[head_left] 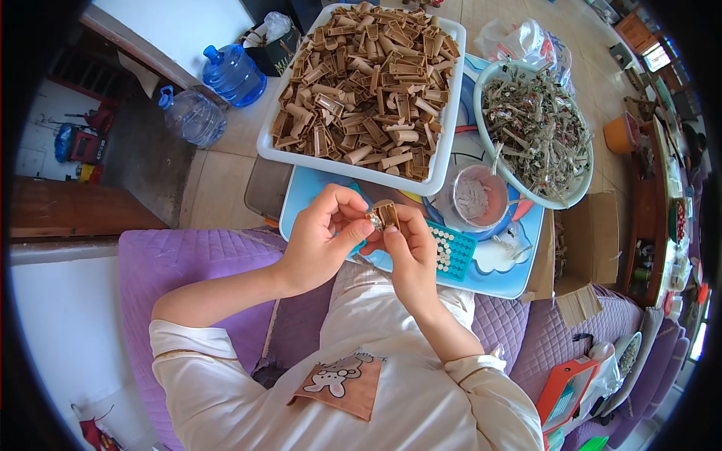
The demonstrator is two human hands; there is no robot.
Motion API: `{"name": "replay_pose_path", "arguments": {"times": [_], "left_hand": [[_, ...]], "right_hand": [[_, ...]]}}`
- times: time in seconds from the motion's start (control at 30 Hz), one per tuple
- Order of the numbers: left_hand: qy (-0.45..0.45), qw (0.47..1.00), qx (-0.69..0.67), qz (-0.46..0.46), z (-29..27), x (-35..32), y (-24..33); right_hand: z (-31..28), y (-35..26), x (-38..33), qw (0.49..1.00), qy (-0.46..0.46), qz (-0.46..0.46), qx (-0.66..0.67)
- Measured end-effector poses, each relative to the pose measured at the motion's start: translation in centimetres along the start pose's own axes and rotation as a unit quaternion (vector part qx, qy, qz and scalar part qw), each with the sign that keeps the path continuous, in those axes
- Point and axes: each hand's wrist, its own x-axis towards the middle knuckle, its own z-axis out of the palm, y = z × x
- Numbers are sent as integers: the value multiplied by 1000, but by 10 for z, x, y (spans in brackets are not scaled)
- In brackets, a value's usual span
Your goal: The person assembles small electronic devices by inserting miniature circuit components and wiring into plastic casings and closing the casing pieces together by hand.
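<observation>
Between the fingers of my right hand [412,252] is a small brown plastic casing [387,213], its hollow side facing up. My left hand [325,234] is closed at the casing's left edge, thumb and forefinger pinched at a small silvery-white bit; what exactly it grips is too small to make out. Just beyond both hands stands a white tray [265,145] heaped with similar brown casings [368,83]. Beside my right hand lies a teal grid tray [460,264] with small round cream pieces [444,246] in part of it.
All this is on a low blue table [496,279]. A tub [457,214] of white pieces and a pale green basin [560,203] of tangled wired parts [534,124] stand right. A cardboard box [602,240] is beyond the table's right edge; water jugs [235,75] stand far left.
</observation>
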Motion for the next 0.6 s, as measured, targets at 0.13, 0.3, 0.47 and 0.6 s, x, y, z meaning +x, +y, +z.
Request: {"name": "replay_pose_path", "arguments": {"times": [0.13, 0.3, 0.47, 0.6], "left_hand": [[-16, 999, 45, -20, 0, 0, 3], [-67, 995, 73, -19, -1, 3, 2], [-162, 982, 101, 15, -5, 1, 2], [-171, 978, 115, 32, -6, 2, 0]], "right_hand": [[4, -2, -4, 1000, 11, 20, -1], [8, 2, -10, 998, 41, 2, -44], [10, 9, -14, 999, 4, 5, -38], [20, 10, -16, 996, 51, 30, 60]]}}
